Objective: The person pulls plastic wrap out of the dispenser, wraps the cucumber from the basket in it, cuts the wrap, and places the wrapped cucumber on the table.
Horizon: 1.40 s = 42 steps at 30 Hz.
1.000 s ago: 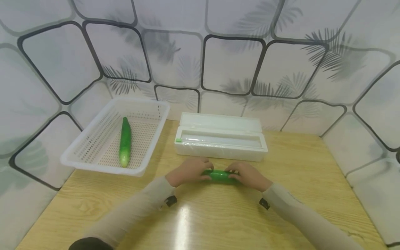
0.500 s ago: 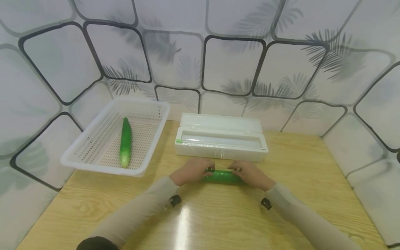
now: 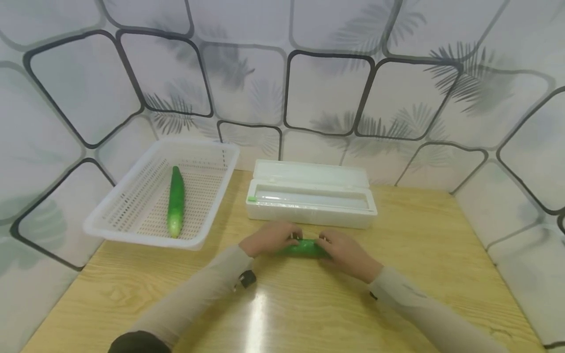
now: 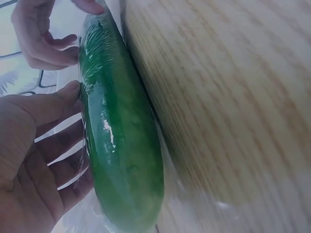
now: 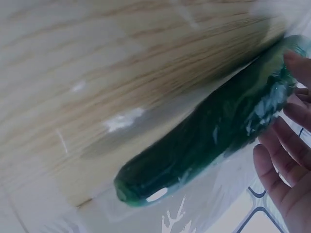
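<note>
While both hands are busy at the middle of the table, the scene is listed by size.

Table [image 3: 309, 314]: pale wood; everything is carried on it.

Basket [image 3: 110, 223]: white and perforated, set at the far left; a bare cucumber [image 3: 175, 201] is laid lengthwise in it, well apart from the hands.

Film box [image 3: 311, 201]: white, lid open, placed just behind the hands.

Wrapped cucumber [image 3: 303, 248]: laid crosswise on the wood between the two hands, just in front of the film box; clear film [image 4: 95, 46] is seen wrinkled round it in the wrist views.

Left hand [image 3: 270, 239]: the cucumber's left end is held, thumb and fingers curled round it from behind.

Right hand [image 3: 346, 252]: the right end is touched by loosely bent fingers; how firmly it is gripped cannot be told from these views.

Step in hand: the film appears to be in the course of being smoothed onto the cucumber.

Doing it well: it is judged that the film should be kept taut and pressed flat from the middle outward, so creases are worked toward the ends; the loose ends should be tucked under.
</note>
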{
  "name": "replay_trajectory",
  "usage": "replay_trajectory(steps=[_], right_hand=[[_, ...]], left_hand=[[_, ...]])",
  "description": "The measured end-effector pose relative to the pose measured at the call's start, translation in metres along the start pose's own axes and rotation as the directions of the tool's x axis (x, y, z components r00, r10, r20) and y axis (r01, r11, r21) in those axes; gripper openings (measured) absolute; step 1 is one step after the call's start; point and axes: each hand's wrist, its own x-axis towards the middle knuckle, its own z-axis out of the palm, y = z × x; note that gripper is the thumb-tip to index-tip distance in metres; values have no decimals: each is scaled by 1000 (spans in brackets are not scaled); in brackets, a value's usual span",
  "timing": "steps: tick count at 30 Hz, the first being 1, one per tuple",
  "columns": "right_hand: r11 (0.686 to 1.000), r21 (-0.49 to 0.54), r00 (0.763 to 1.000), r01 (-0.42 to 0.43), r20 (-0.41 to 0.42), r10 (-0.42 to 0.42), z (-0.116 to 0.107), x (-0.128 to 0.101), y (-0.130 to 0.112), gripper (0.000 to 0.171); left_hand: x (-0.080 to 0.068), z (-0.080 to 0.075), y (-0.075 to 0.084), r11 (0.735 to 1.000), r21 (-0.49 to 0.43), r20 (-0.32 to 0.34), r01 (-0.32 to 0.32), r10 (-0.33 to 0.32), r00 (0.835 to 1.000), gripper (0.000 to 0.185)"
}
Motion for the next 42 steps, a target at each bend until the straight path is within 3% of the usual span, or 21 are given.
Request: replay_trajectory(steps=[8, 12, 16, 19, 21, 24, 28, 32, 42], right_hand=[[1000, -7, 999, -20, 47, 20, 6, 2, 3, 49], [999, 20, 998, -40, 57, 39, 7, 4, 4, 49], [993, 77, 992, -88, 99, 80, 7, 5, 6, 51], [985, 116, 984, -129, 134, 113, 6, 7, 8, 50], [979, 139, 980, -152, 149, 131, 5, 8, 10, 48], [967, 179, 974, -182, 165, 152, 2, 9, 11, 47], [952, 217, 966, -216, 188, 176, 0, 11, 12, 46], [947, 221, 960, -233, 208, 188, -1, 12, 12, 45], [938, 226, 951, -262, 226, 211, -2, 10, 13, 47]], left_hand=[[3, -2, -6, 999, -38, 39, -28, 29, 999, 18], [2, -3, -7, 1000, -14, 16, -27, 28, 999, 19], [-3, -4, -1, 991, 115, -110, -68, 81, 991, 21], [-7, -2, 5, 953, 274, -200, -130, 188, 962, 23], [-9, 0, 8, 926, 346, -214, -148, 232, 949, 27], [-12, 4, 9, 922, 364, -181, -133, 210, 961, 34], [-13, 8, 8, 943, 320, -130, -91, 139, 982, 43], [-12, 10, 8, 957, 282, -113, -72, 108, 988, 47], [-5, 13, 6, 955, 293, -72, -37, 61, 996, 48]])
